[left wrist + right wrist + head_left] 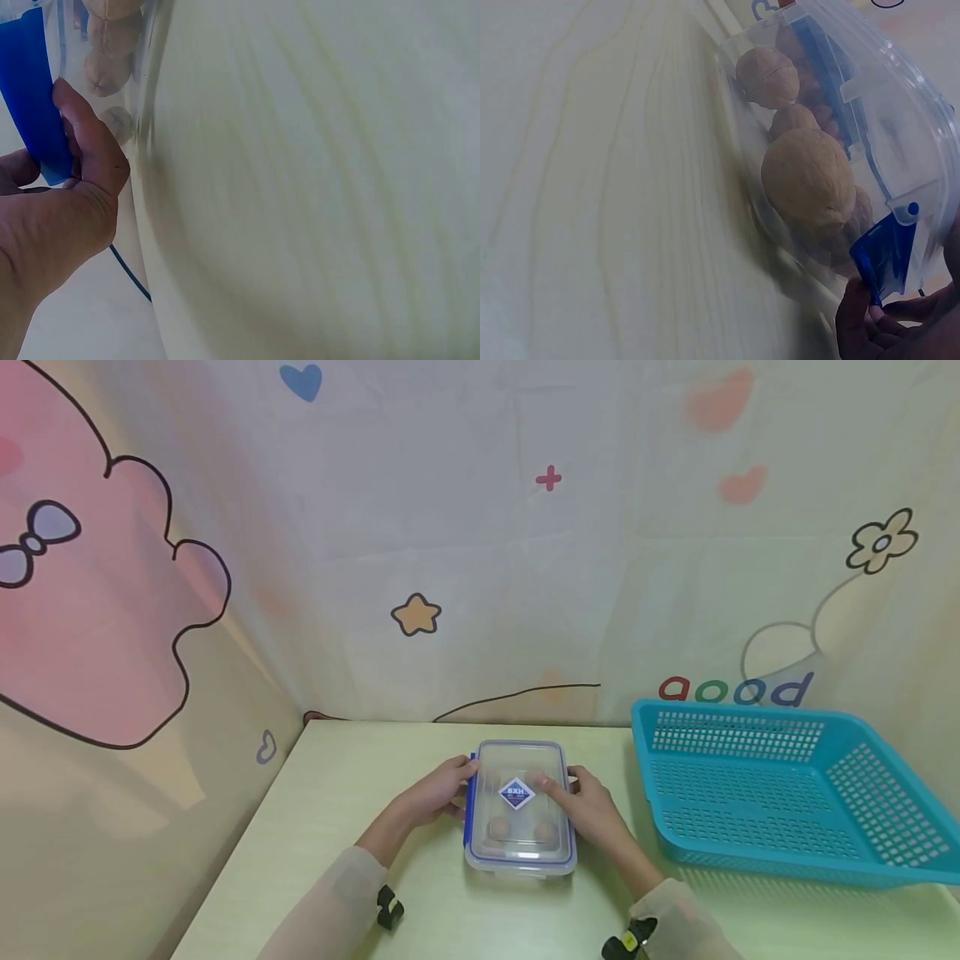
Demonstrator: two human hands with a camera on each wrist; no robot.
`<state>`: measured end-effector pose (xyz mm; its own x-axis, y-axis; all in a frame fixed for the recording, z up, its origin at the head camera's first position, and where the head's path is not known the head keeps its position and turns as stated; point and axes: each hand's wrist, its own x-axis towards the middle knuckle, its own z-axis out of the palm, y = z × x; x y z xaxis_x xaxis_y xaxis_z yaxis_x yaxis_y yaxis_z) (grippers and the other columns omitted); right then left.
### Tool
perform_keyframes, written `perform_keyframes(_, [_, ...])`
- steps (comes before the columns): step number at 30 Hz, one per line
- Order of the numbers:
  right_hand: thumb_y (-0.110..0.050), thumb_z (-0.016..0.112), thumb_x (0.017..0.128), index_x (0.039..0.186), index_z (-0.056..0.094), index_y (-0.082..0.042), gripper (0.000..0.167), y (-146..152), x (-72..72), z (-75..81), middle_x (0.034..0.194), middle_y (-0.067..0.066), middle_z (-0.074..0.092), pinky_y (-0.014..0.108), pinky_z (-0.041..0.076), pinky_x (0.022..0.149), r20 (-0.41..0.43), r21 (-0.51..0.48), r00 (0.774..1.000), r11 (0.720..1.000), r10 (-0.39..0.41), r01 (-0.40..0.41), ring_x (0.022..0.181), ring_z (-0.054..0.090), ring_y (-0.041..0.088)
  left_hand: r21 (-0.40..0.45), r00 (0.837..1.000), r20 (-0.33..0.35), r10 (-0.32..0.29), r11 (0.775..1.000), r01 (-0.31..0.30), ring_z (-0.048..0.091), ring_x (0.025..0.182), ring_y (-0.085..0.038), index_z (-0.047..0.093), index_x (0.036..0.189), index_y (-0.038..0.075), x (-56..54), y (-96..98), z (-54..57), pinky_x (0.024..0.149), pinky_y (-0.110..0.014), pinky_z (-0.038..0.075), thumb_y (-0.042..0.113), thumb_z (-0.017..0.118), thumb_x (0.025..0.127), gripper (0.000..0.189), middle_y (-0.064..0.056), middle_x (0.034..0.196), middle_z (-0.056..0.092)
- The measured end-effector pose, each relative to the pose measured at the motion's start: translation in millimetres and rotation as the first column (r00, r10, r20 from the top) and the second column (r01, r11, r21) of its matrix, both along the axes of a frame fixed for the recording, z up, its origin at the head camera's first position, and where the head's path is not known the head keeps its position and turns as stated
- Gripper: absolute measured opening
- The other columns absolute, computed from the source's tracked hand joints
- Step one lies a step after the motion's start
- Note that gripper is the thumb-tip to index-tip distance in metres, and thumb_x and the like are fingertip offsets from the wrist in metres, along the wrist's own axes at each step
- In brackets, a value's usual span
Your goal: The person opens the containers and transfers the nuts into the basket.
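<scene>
A clear plastic food container (519,852) with a lid, blue side latches and a diamond label sits on the table between both hands. Inside are several walnuts (808,178), seen through its wall in the right wrist view. My left hand (435,793) grips the container's left side, thumb at the lid's edge and fingers around the long blue latch (34,90). On the other side, my right hand (592,806) holds the container with its thumb on the lid. Its fingertips (853,307) are at the lower end of another blue latch (889,251), which stands out from the wall.
A blue plastic basket (750,856) with perforated walls stands on the right of the pale wooden table (330,810). A printed cloth (480,543) hangs behind the table and along the left. Black wrist straps (390,907) sit on both sleeves.
</scene>
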<state>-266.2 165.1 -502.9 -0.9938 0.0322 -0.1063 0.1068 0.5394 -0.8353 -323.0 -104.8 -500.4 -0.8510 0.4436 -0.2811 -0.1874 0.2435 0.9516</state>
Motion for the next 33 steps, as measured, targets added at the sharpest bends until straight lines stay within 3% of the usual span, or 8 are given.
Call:
perform_keyframes(10, [-0.065, 0.065, 0.098, 0.151, 0.047, 0.005, 0.09, 0.1, 0.2, 1.6, 0.119, 0.021, 0.066, 0.041, 0.061, 0.08, -0.019, -0.009, 1.0, 1.0, -0.002, 0.001, 0.098, 0.064, 0.029, -0.002, 1.0, 0.003, -0.004, 1.0, 0.004, 0.064, 0.106, -0.028, 0.046, 0.145, 0.0, -1.8, 1.0, 1.5, 0.071, -0.036, 0.06, 0.034, 0.032, 0.118, 0.046, -0.017, 0.129, 0.06])
perform_keyframes(19, [-0.066, 0.065, 0.098, 0.151, 0.047, 0.006, 0.091, -0.4, 0.8, 2.0, 0.12, 0.021, 0.066, 0.041, 0.06, 0.079, -0.022, -0.008, 1.0, 1.0, 0.006, -0.007, 0.098, 0.063, 0.028, -0.019, 1.0, 0.018, -0.013, 1.0, 0.014, 0.063, 0.109, -0.029, 0.043, 0.15, -0.001, -1.3, -0.8, 5.5, 0.074, -0.039, 0.061, 0.035, 0.032, 0.118, 0.05, -0.018, 0.133, 0.059])
perform_keyframes(22, [-0.065, 0.064, 0.099, 0.151, 0.046, 0.006, 0.09, -0.1, 1.2, 2.1, 0.123, 0.022, 0.066, 0.043, 0.061, 0.082, -0.022, -0.01, 1.0, 1.0, 0.004, -0.004, 0.1, 0.064, 0.029, 0.008, 1.0, 0.031, -0.002, 1.0, 0.001, 0.062, 0.102, -0.025, 0.044, 0.149, -0.003, -2.5, -1.3, 2.4, 0.075, -0.035, 0.059, 0.03, 0.029, 0.118, 0.048, -0.013, 0.121, 0.061])
perform_keyframes(27, [-0.064, 0.066, 0.099, 0.148, 0.049, 0.006, 0.088, -2.4, 0.4, 0.5, 0.118, 0.021, 0.066, 0.04, 0.061, 0.077, -0.032, -0.016, 0.999, 1.0, 0.007, -0.007, 0.095, 0.064, 0.028, 0.09, 0.996, 0.081, 0.04, 0.995, -0.047, 0.054, 0.082, -0.016, 0.053, 0.132, -0.003, -4.8, -4.5, -11.5, 0.069, -0.027, 0.049, 0.022, 0.025, 0.117, 0.04, -0.004, 0.093, 0.054])
perform_keyframes(33, [-0.066, 0.066, 0.097, 0.146, 0.052, 0.005, 0.088, -1.9, -1.1, -0.5, 0.113, 0.017, 0.067, 0.036, 0.058, 0.074, -0.028, -0.007, 1.0, 1.0, -0.006, 0.006, 0.093, 0.063, 0.026, 0.047, 0.996, 0.068, 0.057, 0.997, -0.061, 0.062, 0.09, -0.022, 0.049, 0.133, -0.005, -4.3, -4.6, -10.3, 0.071, -0.032, 0.057, 0.022, 0.029, 0.117, 0.036, -0.012, 0.105, 0.059])
